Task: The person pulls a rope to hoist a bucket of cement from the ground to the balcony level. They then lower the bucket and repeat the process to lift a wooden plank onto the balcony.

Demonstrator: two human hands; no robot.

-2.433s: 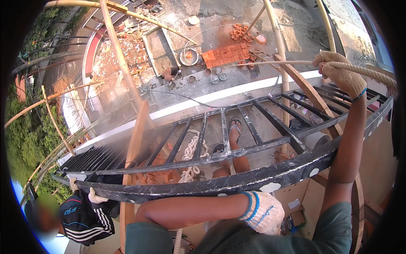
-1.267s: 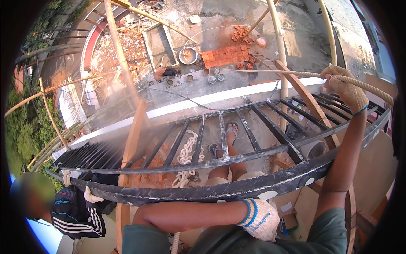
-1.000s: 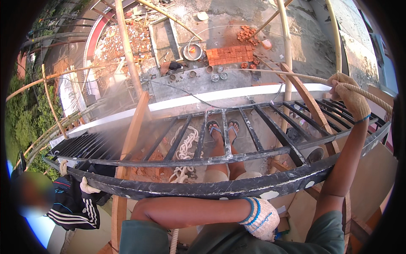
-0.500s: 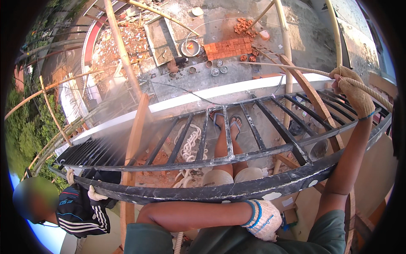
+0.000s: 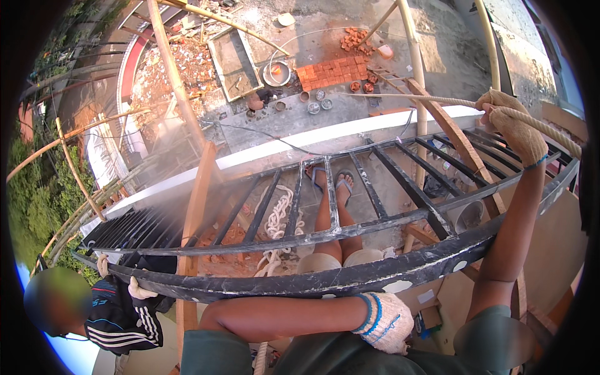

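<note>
Rope (image 5: 550, 129) in the right hand (image 5: 511, 128), above the right end of the black railing (image 5: 300, 284).
From my remote feed: right gloved fingers grasp the rope; left hand (image 5: 384, 328) is below the railing, its fingertips hidden, so I cannot tell its grip. On the ground beyond, I note a round basin (image 5: 287, 77) with something orange inside, and small pans (image 5: 313, 108), contents too small to identify.

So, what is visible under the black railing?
Two sandalled feet, piled white rope and reddish rubble show below the railing. Its bars and thick near rail hide strips of the floor; I cannot tell what lies there.
</note>
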